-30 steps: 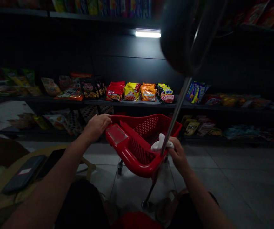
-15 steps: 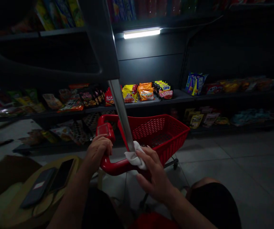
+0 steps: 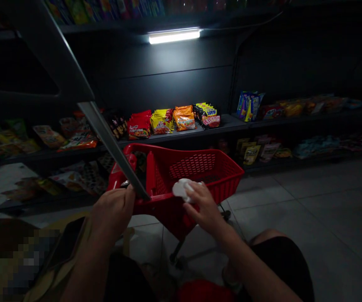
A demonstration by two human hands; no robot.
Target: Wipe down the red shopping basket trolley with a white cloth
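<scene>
A small red plastic shopping cart (image 3: pixel 174 222) stands in front of me, its perforated basket pointing away to the right. My left hand (image 3: pixel 113 212) is closed around the cart's handle at its near left corner. My right hand (image 3: pixel 204 205) presses a crumpled white cloth (image 3: pixel 182 189) against the near upper rim of the basket, fingers bent over it. A flat metal post (image 3: pixel 114 149) slants up from the cart's rim, just right of my left hand, to a dark frame at upper left.
Shelves behind the cart carry red noodle packs (image 3: pixel 139 126), orange packs (image 3: pixel 184 118) and blue snack bags (image 3: pixel 250 105) under a lit tube lamp (image 3: pixel 174 36). A phone (image 3: pixel 67 243) lies on a yellowish stool at lower left. Pale floor tiles (image 3: pixel 269 205) extend to the right.
The cart has turned and the post now leans further left. My right hand has slid the cloth from beside the post's foot onto the basket rim. My left hand still grips the handle.
</scene>
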